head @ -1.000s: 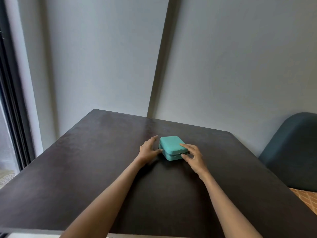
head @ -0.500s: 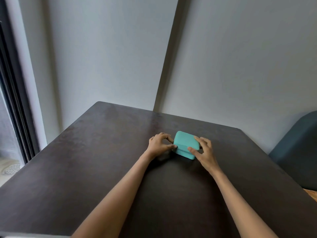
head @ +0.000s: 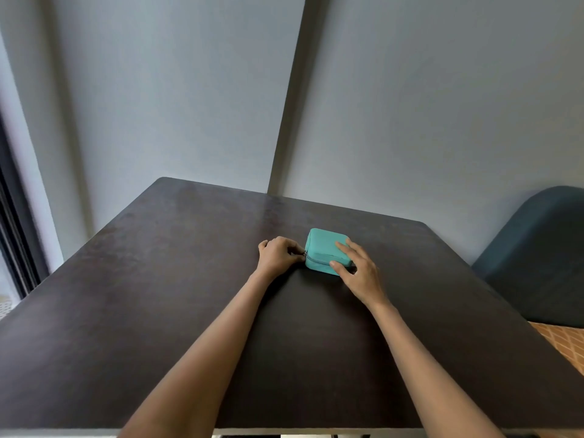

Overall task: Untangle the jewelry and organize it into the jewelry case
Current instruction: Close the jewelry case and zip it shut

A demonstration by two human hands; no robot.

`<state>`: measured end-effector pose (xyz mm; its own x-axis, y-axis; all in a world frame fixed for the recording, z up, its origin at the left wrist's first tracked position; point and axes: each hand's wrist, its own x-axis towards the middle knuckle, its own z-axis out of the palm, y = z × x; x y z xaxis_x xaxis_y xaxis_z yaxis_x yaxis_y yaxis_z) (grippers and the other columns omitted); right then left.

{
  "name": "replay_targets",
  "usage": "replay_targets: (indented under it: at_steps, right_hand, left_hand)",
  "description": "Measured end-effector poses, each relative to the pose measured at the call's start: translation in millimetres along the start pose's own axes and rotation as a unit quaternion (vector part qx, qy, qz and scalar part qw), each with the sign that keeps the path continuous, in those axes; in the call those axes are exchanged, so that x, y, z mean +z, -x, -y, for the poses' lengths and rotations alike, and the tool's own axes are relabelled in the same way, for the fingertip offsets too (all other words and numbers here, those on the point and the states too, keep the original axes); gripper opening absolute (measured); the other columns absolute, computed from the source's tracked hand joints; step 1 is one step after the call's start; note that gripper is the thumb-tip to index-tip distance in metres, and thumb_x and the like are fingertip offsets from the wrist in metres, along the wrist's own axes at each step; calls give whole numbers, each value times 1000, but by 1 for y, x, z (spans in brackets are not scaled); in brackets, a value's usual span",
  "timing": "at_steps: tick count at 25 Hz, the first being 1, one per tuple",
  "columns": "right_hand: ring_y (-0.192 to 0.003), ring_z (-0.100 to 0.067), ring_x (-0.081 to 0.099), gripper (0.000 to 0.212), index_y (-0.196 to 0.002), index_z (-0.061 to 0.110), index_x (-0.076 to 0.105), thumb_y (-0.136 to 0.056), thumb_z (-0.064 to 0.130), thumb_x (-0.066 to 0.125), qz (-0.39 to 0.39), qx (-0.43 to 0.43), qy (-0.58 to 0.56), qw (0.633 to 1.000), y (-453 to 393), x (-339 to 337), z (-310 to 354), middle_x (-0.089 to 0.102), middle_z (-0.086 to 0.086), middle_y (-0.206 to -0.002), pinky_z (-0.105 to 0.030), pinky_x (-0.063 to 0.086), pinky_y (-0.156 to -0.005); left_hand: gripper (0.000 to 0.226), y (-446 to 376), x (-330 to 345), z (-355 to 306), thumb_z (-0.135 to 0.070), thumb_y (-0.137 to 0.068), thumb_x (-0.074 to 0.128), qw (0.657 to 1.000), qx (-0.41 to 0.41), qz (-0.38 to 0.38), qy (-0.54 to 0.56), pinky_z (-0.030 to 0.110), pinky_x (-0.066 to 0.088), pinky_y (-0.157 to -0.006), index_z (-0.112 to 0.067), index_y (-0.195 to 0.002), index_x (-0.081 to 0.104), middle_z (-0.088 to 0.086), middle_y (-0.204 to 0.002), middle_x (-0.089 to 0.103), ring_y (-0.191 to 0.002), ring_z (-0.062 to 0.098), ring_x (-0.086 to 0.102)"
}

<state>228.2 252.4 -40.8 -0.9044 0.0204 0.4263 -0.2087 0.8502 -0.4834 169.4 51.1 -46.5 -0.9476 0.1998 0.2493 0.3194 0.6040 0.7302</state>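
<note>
Dark table [head: 158, 311], plain wall behind, and our teal jewelry case [head: 325, 249] sits zipped between our hands. Right hand [head: 360, 273] grips its near corner steadying it, so left hand [head: 278, 256] can pinch the zipper pull [head: 305, 254].
</note>
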Motion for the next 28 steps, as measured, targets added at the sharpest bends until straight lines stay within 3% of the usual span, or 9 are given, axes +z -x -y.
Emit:
replay_targets:
  at_steps: [6, 12, 18, 24, 28]
  right_hand:
    - [-130, -23, 45, 51, -133, 24, 52, -86, 39, 63, -12, 15, 14, 1000, 2, 4, 7, 42, -3, -146, -37, 41, -104]
    - [-130, -22, 45, 52, -133, 24, 53, -85, 41, 64, -23, 16, 14, 999, 2, 4, 9, 43, -2, -146, -37, 41, -104]
    - [-128, -22, 48, 52, -133, 25, 53, -85, 44, 63, -29, 11, 30, 999, 3, 3, 10, 44, -1, -145, -38, 43, -101]
    - [-126, -24, 50, 51, -132, 23, 54, -85, 40, 64, -31, 14, 27, 999, 5, 3, 13, 45, -3, -144, -38, 44, -100]
    - [-129, -23, 47, 52, -135, 24, 50, -86, 36, 64, -19, 23, 20, 999, 6, 2, 14, 41, -2, -147, -35, 40, -103]
  left_hand:
    - [5, 5, -4, -5, -27, -80, 68, 999, -18, -24, 13, 33, 26, -99, -23, -80, 68, -6, -89, 72, -93, 11, 60]
    - [16, 12, -3, -9, -29, -79, 69, 998, -34, -38, 39, 32, 35, -92, -21, -66, 66, -6, -75, 70, -80, 12, 63]
    - [19, 18, 0, -14, -14, -73, 70, 994, -48, -30, 90, 28, 49, -66, -19, -56, 62, -3, -60, 65, -57, 7, 57]
    - [11, 37, 11, -33, -23, -73, 69, 995, -65, -32, 73, 21, 46, -58, -21, -62, 66, -9, -63, 65, -61, 6, 60]
    - [12, 47, 30, -56, -29, -73, 65, 989, -100, -68, 82, 27, 50, -66, -23, -63, 67, -7, -67, 67, -70, 12, 63]
